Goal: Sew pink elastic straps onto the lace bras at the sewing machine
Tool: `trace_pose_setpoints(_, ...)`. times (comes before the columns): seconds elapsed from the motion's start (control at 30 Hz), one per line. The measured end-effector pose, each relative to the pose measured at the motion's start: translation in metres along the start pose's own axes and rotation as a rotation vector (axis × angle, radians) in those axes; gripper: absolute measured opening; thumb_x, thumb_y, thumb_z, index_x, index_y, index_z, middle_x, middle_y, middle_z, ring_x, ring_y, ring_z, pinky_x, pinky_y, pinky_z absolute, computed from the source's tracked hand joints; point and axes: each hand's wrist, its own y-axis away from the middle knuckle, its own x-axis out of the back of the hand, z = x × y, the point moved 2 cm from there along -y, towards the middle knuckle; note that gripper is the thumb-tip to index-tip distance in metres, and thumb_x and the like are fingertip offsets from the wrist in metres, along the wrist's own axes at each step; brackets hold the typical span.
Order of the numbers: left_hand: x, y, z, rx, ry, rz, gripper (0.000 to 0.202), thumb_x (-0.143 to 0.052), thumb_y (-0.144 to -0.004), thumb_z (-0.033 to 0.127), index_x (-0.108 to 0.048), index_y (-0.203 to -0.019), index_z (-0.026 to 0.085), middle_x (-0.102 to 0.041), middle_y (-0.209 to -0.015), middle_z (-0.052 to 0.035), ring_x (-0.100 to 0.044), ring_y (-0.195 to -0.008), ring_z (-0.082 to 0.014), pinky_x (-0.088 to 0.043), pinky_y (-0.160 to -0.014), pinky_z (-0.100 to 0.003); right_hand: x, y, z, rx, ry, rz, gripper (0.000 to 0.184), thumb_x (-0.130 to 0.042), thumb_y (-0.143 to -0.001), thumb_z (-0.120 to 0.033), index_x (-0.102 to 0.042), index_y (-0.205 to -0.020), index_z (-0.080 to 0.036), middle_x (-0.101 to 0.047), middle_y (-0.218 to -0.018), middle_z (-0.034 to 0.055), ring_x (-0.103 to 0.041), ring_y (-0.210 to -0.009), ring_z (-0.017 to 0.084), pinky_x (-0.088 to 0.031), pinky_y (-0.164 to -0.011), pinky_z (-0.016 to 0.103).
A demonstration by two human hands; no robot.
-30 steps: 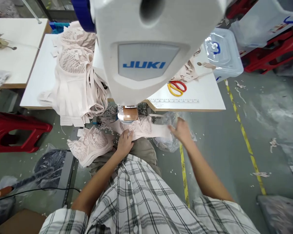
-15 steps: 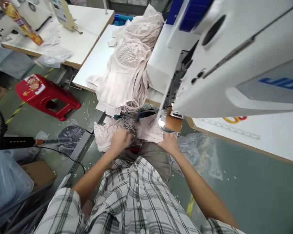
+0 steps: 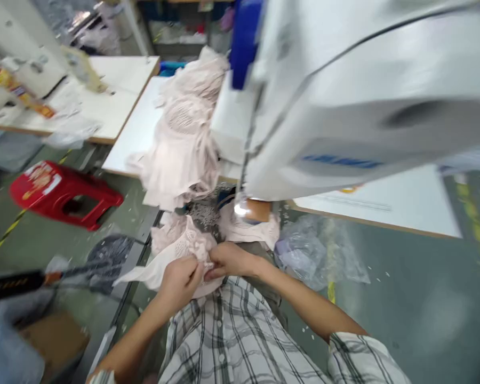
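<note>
My left hand (image 3: 180,278) and my right hand (image 3: 232,260) are close together over my lap, fingers pinched on a pale pink lace bra (image 3: 190,242). A plain strip of it stretches out to the left, and the fingertips partly hide the gripped spot. Just right of it, another pale pink garment piece (image 3: 248,230) lies beneath the end of the white sewing machine (image 3: 304,160). Ahead of my hands, a heap of similar bras (image 3: 180,149) hangs over the front edge of the white table (image 3: 124,141).
A red plastic stool (image 3: 64,192) is on the floor to the left. Clear plastic bags (image 3: 316,248) lie on the floor at right. A dark fan handle (image 3: 16,285) juts in from the left. The machine head overhangs close on the right.
My right hand has left the piece under the machine and moved left to join my left hand on the bra. The bra is now lifted nearer my body. The camera view has shifted.
</note>
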Motion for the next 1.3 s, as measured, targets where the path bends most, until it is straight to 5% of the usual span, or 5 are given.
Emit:
trace_pose_setpoints(0.1,-0.004,-0.044,0.025,-0.03,0.417,0.106,0.027,-0.057,-0.088,0.046,-0.065,-0.087,0.02,-0.067,-0.091,-0.0061,-0.06,-0.082,-0.0192,-0.045,-0.073,-0.029,0.047,0.045,-0.018,-0.008,-0.021,0.063,0.054,-0.05,-0.094,-0.059,-0.056,-0.063,-0.015,-0.05,-0.058,-0.003,-0.039,-0.055,0.008,-0.027,-0.055,0.024)
trace_pose_setpoints(0.33,-0.07,-0.111,0.11,0.149,1.149,-0.505,0.036,-0.08,-0.068,0.046,-0.072,-0.089,0.016,-0.07,-0.079,-0.005,-0.062,-0.072,-0.0186,-0.048,-0.067,-0.028,0.122,0.177,-0.064,-0.077,-0.536,0.05,0.039,-0.045,-0.098,-0.05,-0.063,-0.099,-0.015,-0.063,-0.082,0.0012,-0.055,-0.073,0.011,-0.041,-0.066,0.021)
trace_pose_setpoints(0.57,-0.072,-0.113,0.133,0.086,0.923,-0.27,0.04,-0.066,-0.082,0.055,-0.058,-0.072,0.018,-0.055,-0.07,0.0015,-0.05,-0.07,-0.0143,-0.041,-0.069,-0.024,0.261,0.21,0.081,-1.104,0.272,0.97,0.043,-0.044,-0.095,-0.052,-0.068,-0.103,-0.017,-0.071,-0.106,0.0122,-0.062,-0.092,0.023,-0.043,-0.073,0.028)
trace_pose_setpoints(0.73,-0.07,-0.097,0.147,-0.12,0.612,-0.18,0.052,-0.047,-0.09,0.066,-0.044,-0.066,0.02,-0.043,-0.064,0.0026,-0.042,-0.065,-0.0135,-0.036,-0.061,-0.024,0.351,0.194,0.158,-1.256,0.284,1.091,0.035,-0.057,-0.087,-0.032,-0.066,-0.113,-0.01,-0.068,-0.117,0.0209,-0.062,-0.105,0.03,-0.045,-0.08,0.034)
trace_pose_setpoints(1.3,-0.043,-0.098,0.182,-0.66,0.252,-0.067,0.032,-0.044,-0.097,0.017,-0.066,-0.12,0.02,-0.076,-0.11,-0.0076,-0.072,-0.101,-0.0185,-0.057,-0.088,-0.027,0.318,0.232,0.137,-1.096,0.605,1.197,0.037,-0.042,-0.095,-0.033,-0.074,-0.097,-0.014,-0.072,-0.096,0.0176,-0.061,-0.092,0.03,-0.039,-0.076,0.036)
